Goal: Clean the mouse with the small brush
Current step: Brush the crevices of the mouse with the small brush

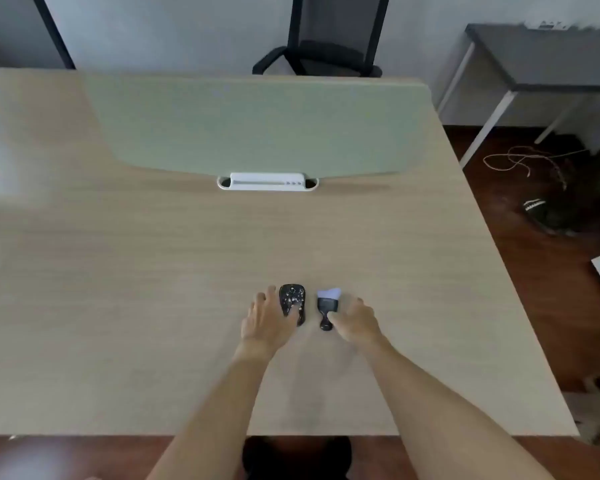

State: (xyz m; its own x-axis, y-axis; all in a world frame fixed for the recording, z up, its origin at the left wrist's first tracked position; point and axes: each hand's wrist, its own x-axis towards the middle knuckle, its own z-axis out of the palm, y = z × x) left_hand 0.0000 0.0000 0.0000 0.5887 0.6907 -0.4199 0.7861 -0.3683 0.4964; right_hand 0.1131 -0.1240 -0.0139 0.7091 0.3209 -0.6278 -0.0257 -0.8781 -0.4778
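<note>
A black mouse (pixel 291 299) speckled with pale crumbs lies on the wooden desk (pixel 153 271), just in front of me. Right of it lies a small brush (pixel 327 303) with a black handle and pale bristles pointing away from me. My left hand (pixel 265 320) rests at the mouse's left side, fingers spread, thumb over its near end. My right hand (pixel 355 320) is at the brush's right side, thumb touching the handle, fingers curled but not closed around it.
A green divider panel (pixel 257 126) with a white socket box (pixel 267 181) stands across the desk's far half. Behind it is a black office chair (pixel 326 46). A grey side table (pixel 541 57), cables and a shoe lie on the floor at the right.
</note>
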